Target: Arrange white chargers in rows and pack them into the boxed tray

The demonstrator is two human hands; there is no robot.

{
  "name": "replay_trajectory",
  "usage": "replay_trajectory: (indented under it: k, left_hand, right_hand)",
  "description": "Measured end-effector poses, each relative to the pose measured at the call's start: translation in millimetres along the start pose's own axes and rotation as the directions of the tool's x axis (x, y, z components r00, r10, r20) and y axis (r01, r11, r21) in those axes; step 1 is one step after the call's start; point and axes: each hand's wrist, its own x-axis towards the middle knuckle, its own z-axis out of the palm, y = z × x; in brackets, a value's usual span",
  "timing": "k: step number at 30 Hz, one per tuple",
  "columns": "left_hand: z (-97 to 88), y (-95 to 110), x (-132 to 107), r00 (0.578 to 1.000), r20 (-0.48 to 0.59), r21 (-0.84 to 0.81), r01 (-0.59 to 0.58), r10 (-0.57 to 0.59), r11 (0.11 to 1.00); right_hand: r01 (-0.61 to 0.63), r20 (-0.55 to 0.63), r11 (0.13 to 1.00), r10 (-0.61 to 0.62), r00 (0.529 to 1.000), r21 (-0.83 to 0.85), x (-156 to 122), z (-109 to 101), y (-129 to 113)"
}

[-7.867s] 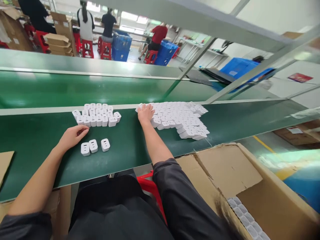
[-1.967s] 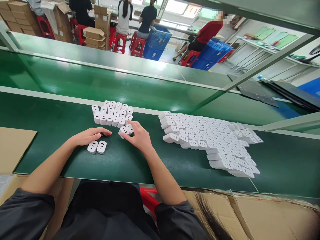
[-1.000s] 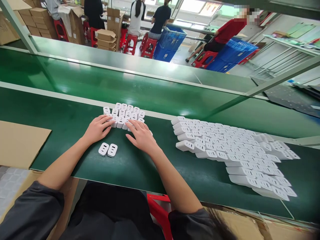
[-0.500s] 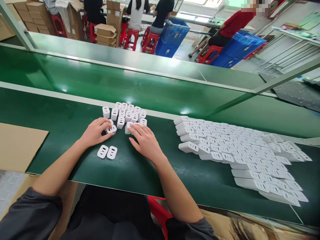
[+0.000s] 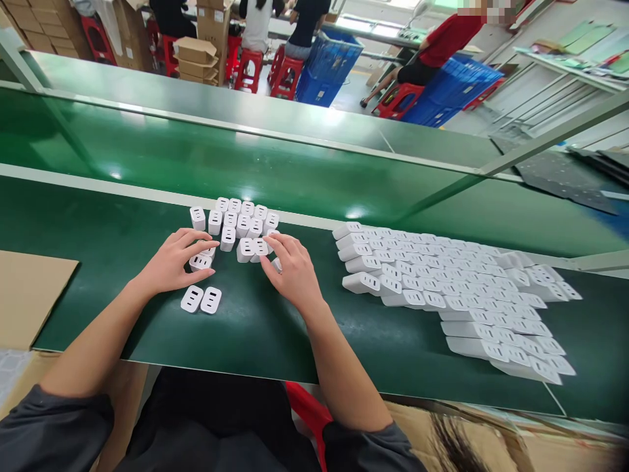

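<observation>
Small white wall chargers with dark port slots stand in a loose cluster [image 5: 228, 237] on the green bench. My left hand [image 5: 170, 262] curves around two chargers [image 5: 199, 263] at the cluster's near left, thumb in front and fingers behind, partly covering them. On the other side, my right hand [image 5: 293, 272] is open, thumb and fingers apart, its tips beside a charger [image 5: 259, 247] at the cluster's right edge. Another charger [image 5: 278, 264] shows partly beneath that hand. Two more chargers [image 5: 211, 300] lie side by side nearer to me, port faces up.
A large block of white chargers [image 5: 422, 282] stands in slanted rows at the right. Brown cardboard [image 5: 34, 295] lies at the left. A metal rail [image 5: 246, 129] runs behind the bench. Beyond are seated people, red stools [image 5: 249, 69] and blue crates [image 5: 327, 69].
My right hand has drawn back to the right, uncovering chargers. My left hand has shifted slightly left and nearer with the two chargers. The whole view has shifted a little.
</observation>
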Motion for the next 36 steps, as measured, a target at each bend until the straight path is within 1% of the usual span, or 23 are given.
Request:
replay_trajectory:
  k: [3, 5, 7, 10, 12, 13, 15, 17, 18, 20, 22, 24, 27, 30, 33, 36]
  left_hand:
    - [1.7, -2, 0, 0.999, 0.027, 0.033, 0.045, -0.046, 0.998]
    - [0.5, -5, 0, 0.997, 0.052, 0.001, 0.059, -0.059, 0.998]
    - [-2.3, -7, -1, 0.996, 0.068, -0.036, 0.059, -0.057, 0.998]
    - [-7.2, -9, -2, 0.993, 0.112, -0.09, 0.046, -0.036, 0.995]
    - [-9.2, -8, -2, 0.989, 0.142, -0.115, 0.063, -0.046, 0.991]
    - [-9.8, -8, -2, 0.987, 0.145, -0.107, 0.086, -0.071, 0.991]
    - [-10.3, -6, -2, 0.979, 0.136, -0.042, 0.16, -0.153, 0.986]
    - [-11.1, -6, -3, 0.96, 0.13, 0.049, 0.243, -0.247, 0.969]
    - [-11.8, -6, -4, 0.948, 0.137, 0.081, 0.279, -0.287, 0.957]
    - [-13.7, -9, -6, 0.926, 0.173, 0.088, 0.324, -0.334, 0.942]
    - [-16.0, -11, -7, 0.92, 0.215, 0.037, 0.328, -0.328, 0.944]
    - [-18.3, -13, -8, 0.925, 0.246, -0.027, 0.305, -0.289, 0.952]
    - [-21.4, -15, -8, 0.94, 0.269, -0.109, 0.244, -0.208, 0.963]
    - [-23.8, -14, -8, 0.953, 0.261, -0.157, 0.196, -0.151, 0.968]
    - [-20.6, -10, -8, 0.955, 0.249, -0.153, 0.202, -0.16, 0.967]
    - [-6.6, -1, -5, 0.953, 0.182, -0.108, 0.265, -0.243, 0.958]
  right_hand:
    - [0.069, 0.081, 0.998, -0.07, 0.994, 0.01, -1, 2, -5]
    - [0.132, 0.143, 0.991, -0.134, 0.981, 0.022, -1, 3, -9]
    - [0.194, 0.179, 0.98, -0.199, 0.963, 0.044, -1, 3, -12]
    - [0.266, 0.174, 0.957, -0.283, 0.943, 0.114, -1, 3, -15]
    - [0.271, 0.126, 0.956, -0.284, 0.95, 0.113, -1, 4, -17]
    - [0.264, 0.099, 0.961, -0.272, 0.957, 0.083, -1, 5, -18]
    - [0.261, 0.065, 0.965, -0.26, 0.963, -0.008, -2, 8, -22]
    - [0.286, 0.072, 0.956, -0.281, 0.957, -0.066, -3, 11, -24]
    - [0.303, 0.081, 0.95, -0.298, 0.951, -0.07, -3, 12, -25]
    - [0.337, 0.086, 0.94, -0.332, 0.939, -0.046, -4, 13, -26]
    - [0.366, 0.081, 0.931, -0.365, 0.928, -0.004, -5, 14, -26]
    - [0.378, 0.076, 0.925, -0.379, 0.922, 0.034, -5, 16, -26]
    - [0.362, 0.063, 0.93, -0.366, 0.928, 0.066, -6, 21, -27]
    - [0.337, 0.023, 0.94, -0.338, 0.941, 0.049, -7, 25, -28]
    - [0.324, 0.011, 0.946, -0.324, 0.946, 0.012, -8, 27, -29]
    - [0.316, 0.023, 0.949, -0.316, 0.948, 0.002, -7, 29, -28]
